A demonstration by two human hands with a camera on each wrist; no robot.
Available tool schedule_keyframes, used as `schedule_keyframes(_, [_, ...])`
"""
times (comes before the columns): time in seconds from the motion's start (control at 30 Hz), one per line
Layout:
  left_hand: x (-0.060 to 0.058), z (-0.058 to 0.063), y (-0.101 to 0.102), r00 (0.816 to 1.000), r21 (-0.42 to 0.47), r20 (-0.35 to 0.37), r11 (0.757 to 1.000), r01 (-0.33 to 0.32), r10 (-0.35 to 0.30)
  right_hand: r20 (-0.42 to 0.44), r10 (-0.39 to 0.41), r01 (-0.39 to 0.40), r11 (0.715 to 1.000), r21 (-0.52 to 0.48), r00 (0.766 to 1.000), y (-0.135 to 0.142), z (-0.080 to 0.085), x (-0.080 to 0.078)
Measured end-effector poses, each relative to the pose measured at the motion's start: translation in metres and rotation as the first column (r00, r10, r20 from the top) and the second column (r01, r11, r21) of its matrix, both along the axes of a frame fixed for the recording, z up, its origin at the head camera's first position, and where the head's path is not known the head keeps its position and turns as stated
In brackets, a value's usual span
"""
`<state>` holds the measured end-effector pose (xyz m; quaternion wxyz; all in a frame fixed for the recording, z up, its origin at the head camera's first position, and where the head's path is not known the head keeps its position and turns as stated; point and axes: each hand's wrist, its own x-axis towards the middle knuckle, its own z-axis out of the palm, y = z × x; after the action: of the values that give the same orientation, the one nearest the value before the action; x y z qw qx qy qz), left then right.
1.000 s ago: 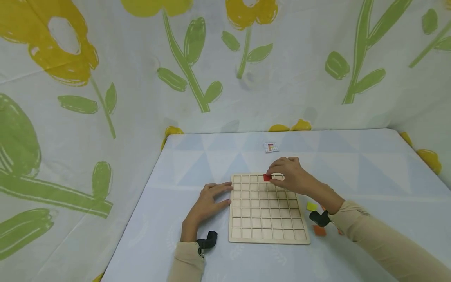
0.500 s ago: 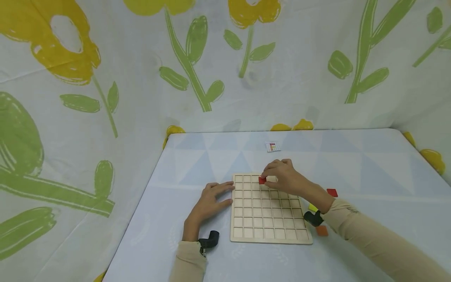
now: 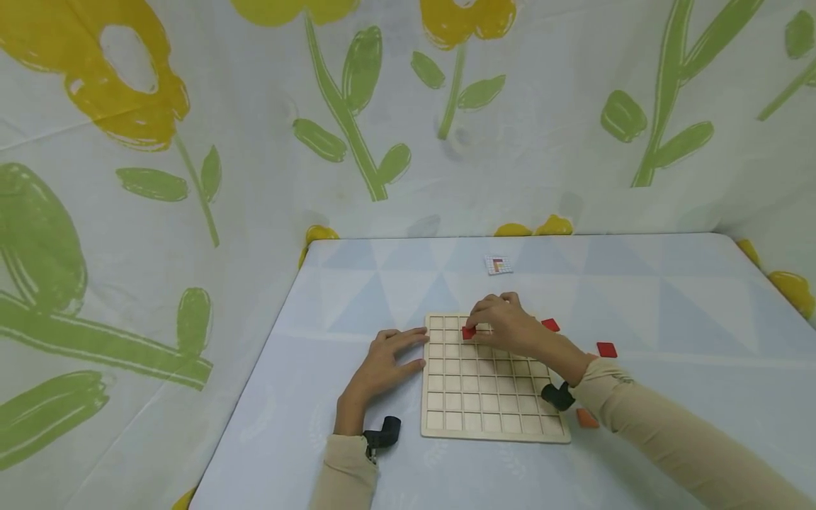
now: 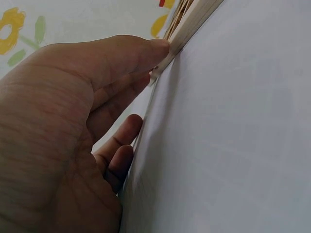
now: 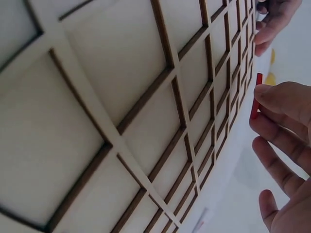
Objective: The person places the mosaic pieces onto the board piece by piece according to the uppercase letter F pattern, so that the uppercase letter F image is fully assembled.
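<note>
A wooden grid board point(image 3: 472, 397) with square cells lies on the table. Between thumb and fingertips my right hand point(image 3: 503, 324) pinches a red square tile point(image 3: 468, 333) over the second row from the far edge. In the right wrist view the red tile point(image 5: 256, 96) is seen edge-on, a little off the board. My left hand point(image 3: 384, 363) touches the board's left edge with relaxed, extended fingers. The left wrist view shows the thumb of that hand point(image 4: 97, 73) against the board's wooden side point(image 4: 192, 24).
Right of the board lie a red tile point(image 3: 607, 350) and an orange tile point(image 3: 587, 418). Another red tile point(image 3: 551, 324) shows just beyond my right wrist. Behind the board is a small card with a coloured grid pattern point(image 3: 499, 265). A flowered cloth point(image 3: 542, 142) hangs behind the table.
My right hand has moved left and slightly nearer with the red tile, from the far row toward the second row. Red tiles on the right have come into sight. My left hand stays at the edge.
</note>
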<state>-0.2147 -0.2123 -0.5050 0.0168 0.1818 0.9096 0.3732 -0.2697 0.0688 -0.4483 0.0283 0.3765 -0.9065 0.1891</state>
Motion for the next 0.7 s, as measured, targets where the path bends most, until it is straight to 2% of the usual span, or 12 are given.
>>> schedule_keyframes(0.27, [0.0010,0.0035,0.0010,1.000,0.011,-0.011,1.000,0.023,-0.023,-0.012,-0.020,0.021,0.998,0.056,1.000,-0.0045,-0.0059,-0.0005])
schedule_keyframes(0.57, [-0.0011,-0.0009,-0.0006,1.000,-0.011,-0.022,1.000,0.002,-0.002,-0.031,-0.005,0.007,0.997,0.072,1.000,-0.0057,-0.0093,-0.0022])
schedule_keyframes(0.7, [-0.0009,-0.0007,-0.0003,1.000,-0.001,-0.020,1.000,0.014,-0.014,-0.027,-0.004,0.006,0.997,0.074,1.000,-0.0054,-0.0098,-0.0017])
